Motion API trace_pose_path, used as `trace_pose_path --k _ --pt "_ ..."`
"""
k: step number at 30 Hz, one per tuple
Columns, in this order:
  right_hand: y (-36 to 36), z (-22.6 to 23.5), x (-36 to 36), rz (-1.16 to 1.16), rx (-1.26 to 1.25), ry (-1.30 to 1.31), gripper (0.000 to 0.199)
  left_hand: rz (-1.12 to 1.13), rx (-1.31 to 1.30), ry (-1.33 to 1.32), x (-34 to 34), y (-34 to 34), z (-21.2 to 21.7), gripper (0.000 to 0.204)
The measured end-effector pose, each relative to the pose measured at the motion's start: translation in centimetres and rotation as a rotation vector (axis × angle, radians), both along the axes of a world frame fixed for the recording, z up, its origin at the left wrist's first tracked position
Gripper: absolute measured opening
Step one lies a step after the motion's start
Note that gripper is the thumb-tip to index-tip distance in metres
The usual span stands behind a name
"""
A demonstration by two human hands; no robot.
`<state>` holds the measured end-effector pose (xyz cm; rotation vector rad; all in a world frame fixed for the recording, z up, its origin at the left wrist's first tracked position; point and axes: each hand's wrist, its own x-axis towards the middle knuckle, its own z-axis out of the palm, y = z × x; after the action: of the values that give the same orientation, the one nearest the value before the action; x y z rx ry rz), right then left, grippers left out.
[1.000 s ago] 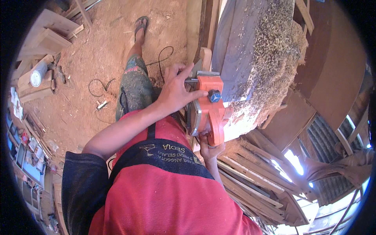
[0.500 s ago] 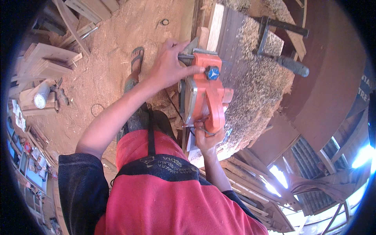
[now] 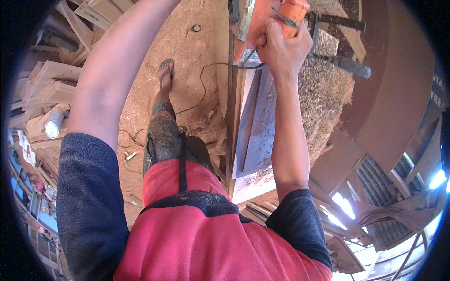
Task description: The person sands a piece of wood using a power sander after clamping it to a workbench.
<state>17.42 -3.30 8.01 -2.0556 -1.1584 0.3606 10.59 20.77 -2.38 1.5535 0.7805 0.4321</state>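
Observation:
An orange electric hand planer (image 3: 258,22) rests on the long wooden workpiece at the top of the view, and its front part is cut off by the upper edge. My right hand (image 3: 285,49) is wrapped round its rear handle, where a green band is tied. Up along the left side stretches my left forearm (image 3: 123,56), whose hand lies beyond the picture. Behind the planer a smooth brown board (image 3: 258,129) shows along the bench edge. A dark power cord (image 3: 202,89) trails from the planer down toward the floor.
Thick wood shavings (image 3: 323,93) cover the bench on the right. A clamp with a grey handle (image 3: 351,67) stands among them. Stacked boards (image 3: 54,84) and a white can (image 3: 53,129) are at the left. Sawdust coats the floor (image 3: 136,93).
The planer has slid forward along the board, up the view, with my right hand on it. My left hand has gone out of the picture. More of the board and cord shows.

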Motion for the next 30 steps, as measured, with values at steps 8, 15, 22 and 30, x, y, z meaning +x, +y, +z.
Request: trace_pose_path --k 8,15,22,30 --pt "-27.2 2.5 -11.0 -0.157 -0.220 -0.074 0.023 -0.010 0.272 0.089 -10.4 -27.9 -1.8 0.073" --pt "-55.3 3.5 -23.4 -0.347 -0.417 0.106 0.026 -0.062 -0.028 0.208 -22.6 -55.7 3.4 0.094" --pt "-55.0 3.4 -23.3 -0.330 -0.360 0.096 0.023 -0.056 -0.036 0.201 -22.5 -55.6 3.6 0.096" --pt "-44.0 1.7 -17.9 -0.260 -0.297 0.201 0.034 -0.009 0.007 0.170 -17.5 -43.1 3.4 0.093"
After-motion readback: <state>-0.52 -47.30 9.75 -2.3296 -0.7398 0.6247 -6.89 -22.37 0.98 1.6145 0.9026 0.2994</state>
